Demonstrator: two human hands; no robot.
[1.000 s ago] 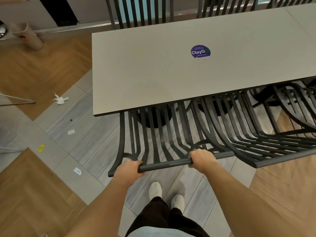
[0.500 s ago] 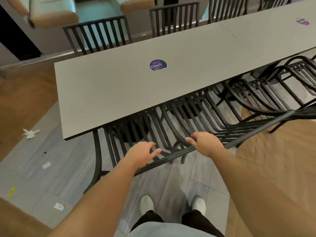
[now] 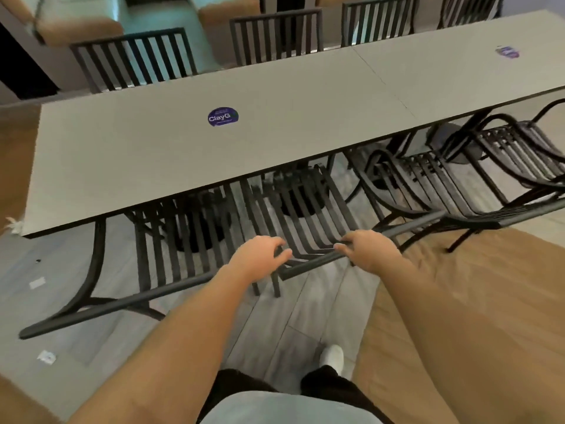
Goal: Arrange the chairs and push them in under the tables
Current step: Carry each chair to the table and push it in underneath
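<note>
A long grey table (image 3: 305, 142) carries a purple sticker (image 3: 223, 116). Black slatted metal chairs stand along its near side with their seats partly under the top. The left chair's top rail (image 3: 122, 304) runs low at the left. My right hand (image 3: 370, 254) grips the top rail of the middle chair (image 3: 308, 264). My left hand (image 3: 260, 258) hovers with loose fingers just above that rail's left end, over the gap between the two chairs, holding nothing. A third chair (image 3: 504, 221) stands at the right, set further out from the table.
A second grey table (image 3: 458, 71) joins the first at the right. More black chairs (image 3: 131, 59) line the far side, with upholstered benches behind. Scraps of paper (image 3: 46, 358) and a crumpled tissue (image 3: 12, 224) lie on the floor at the left. My feet stand behind the chairs.
Both hands have let go of the left chair's rail. My right hand has moved to the middle chair's rail and my left hand has followed toward it. My view has shifted right.
</note>
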